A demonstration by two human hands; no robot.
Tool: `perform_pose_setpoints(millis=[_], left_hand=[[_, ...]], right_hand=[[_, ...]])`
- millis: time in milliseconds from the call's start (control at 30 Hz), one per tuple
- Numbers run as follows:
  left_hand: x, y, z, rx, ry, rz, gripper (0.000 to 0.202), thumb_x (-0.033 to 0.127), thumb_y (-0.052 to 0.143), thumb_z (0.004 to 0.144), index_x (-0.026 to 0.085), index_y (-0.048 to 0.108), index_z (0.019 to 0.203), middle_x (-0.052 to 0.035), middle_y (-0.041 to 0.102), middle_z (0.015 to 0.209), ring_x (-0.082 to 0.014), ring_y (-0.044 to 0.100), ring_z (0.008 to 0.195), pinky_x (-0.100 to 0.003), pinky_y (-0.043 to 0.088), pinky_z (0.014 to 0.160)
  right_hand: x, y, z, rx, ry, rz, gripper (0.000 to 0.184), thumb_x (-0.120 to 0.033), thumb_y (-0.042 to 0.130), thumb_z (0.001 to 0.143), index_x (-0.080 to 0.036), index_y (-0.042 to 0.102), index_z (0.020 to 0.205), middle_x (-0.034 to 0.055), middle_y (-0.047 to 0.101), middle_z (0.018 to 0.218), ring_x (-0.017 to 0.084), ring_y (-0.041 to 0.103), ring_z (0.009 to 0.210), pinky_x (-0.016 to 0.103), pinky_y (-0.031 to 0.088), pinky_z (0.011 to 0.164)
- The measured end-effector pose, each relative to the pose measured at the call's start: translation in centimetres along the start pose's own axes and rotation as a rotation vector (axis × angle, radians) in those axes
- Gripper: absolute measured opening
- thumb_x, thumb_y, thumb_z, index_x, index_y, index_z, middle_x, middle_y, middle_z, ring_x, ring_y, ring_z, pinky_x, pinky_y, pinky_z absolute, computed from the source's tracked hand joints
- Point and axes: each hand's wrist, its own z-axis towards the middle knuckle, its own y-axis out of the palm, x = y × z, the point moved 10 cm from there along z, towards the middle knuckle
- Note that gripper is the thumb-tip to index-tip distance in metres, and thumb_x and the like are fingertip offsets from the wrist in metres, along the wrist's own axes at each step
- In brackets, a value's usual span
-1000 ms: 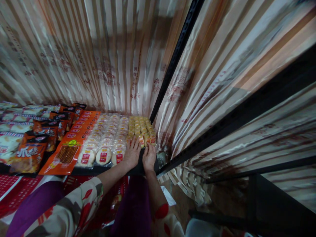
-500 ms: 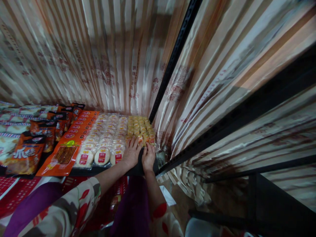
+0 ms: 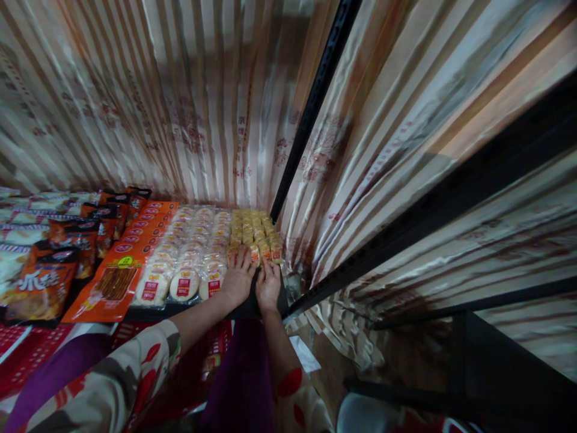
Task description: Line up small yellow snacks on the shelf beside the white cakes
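Observation:
My left hand [image 3: 236, 278] lies flat with fingers spread on the front edge of a dark shelf [image 3: 189, 310], its fingertips against small yellow wrapped snacks [image 3: 252, 231]. My right hand [image 3: 268, 285] rests beside it with fingers extended onto the nearest yellow packets at the shelf's right corner. Rows of round white cakes in clear wrappers with red labels [image 3: 193, 258] lie just left of my left hand. Neither hand grips anything.
Orange snack packs [image 3: 121, 267] and dark-orange bags [image 3: 42, 285] fill the shelf further left. Striped satin curtain [image 3: 180, 102] hangs behind and to the right. A black upright post [image 3: 315, 102] and black rack bars [image 3: 406, 240] stand at the right.
Both hands stay on the front yellow packets; the view has drifted slightly, shifting hands and shelf a little left and up in frame.

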Motion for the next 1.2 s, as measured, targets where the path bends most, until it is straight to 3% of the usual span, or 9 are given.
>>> perform_pose_setpoints(millis=[267,433,667,933,1200], left_hand=[[0.0,-0.3,-0.3,0.041,0.029,0.003,0.049,0.018,0.047,0.080,0.014,0.046,0.128,-0.0163,0.027,0.148,-0.0315,0.016,0.139,-0.053,0.022,0.109],[0.0,-0.3,-0.6,0.113,0.036,-0.011,0.052,0.017,0.050,0.077,0.015,0.046,0.129,-0.0159,0.026,0.149,-0.0324,0.016,0.139,-0.053,0.023,0.108],[0.0,0.0,-0.5,0.107,0.038,-0.013,0.050,0.018,0.051,0.079,0.013,0.048,0.129,-0.0189,0.034,0.144,-0.0333,0.022,0.137,-0.052,0.022,0.109],[0.2,-0.6,-0.9,0.166,0.046,-0.074,0.051,0.016,0.046,0.081,0.012,0.044,0.132,-0.0184,0.026,0.148,-0.0322,0.015,0.139,-0.053,0.022,0.109],[0.6,-0.3,-2.3,0.189,-0.010,-0.142,0.057,0.010,0.046,0.074,0.008,0.043,0.131,-0.0209,0.027,0.147,-0.0321,0.013,0.140,-0.055,0.023,0.109]], right_hand=[[-0.2,0.0,0.0,-0.011,-0.011,0.025,0.046,-0.008,0.036,0.080,-0.016,0.062,0.116,0.0101,0.053,0.099,0.017,0.053,0.092,0.033,0.047,0.088],[-0.2,-0.7,0.1,0.056,-0.013,0.014,0.042,-0.009,0.037,0.079,-0.015,0.066,0.110,0.0119,0.053,0.101,0.020,0.050,0.097,0.038,0.045,0.090],[0.2,-0.1,0.1,0.005,0.012,0.029,0.041,-0.012,0.035,0.082,-0.014,0.064,0.111,0.0114,0.055,0.100,0.019,0.052,0.096,0.036,0.045,0.091],[0.2,-0.3,0.1,0.022,0.021,0.028,0.039,-0.012,0.036,0.081,-0.012,0.062,0.110,0.0125,0.056,0.101,0.020,0.052,0.099,0.036,0.044,0.092],[0.0,-0.3,0.2,0.017,0.027,0.031,0.038,-0.012,0.035,0.080,-0.010,0.062,0.107,0.0145,0.057,0.102,0.021,0.052,0.099,0.037,0.044,0.091]])
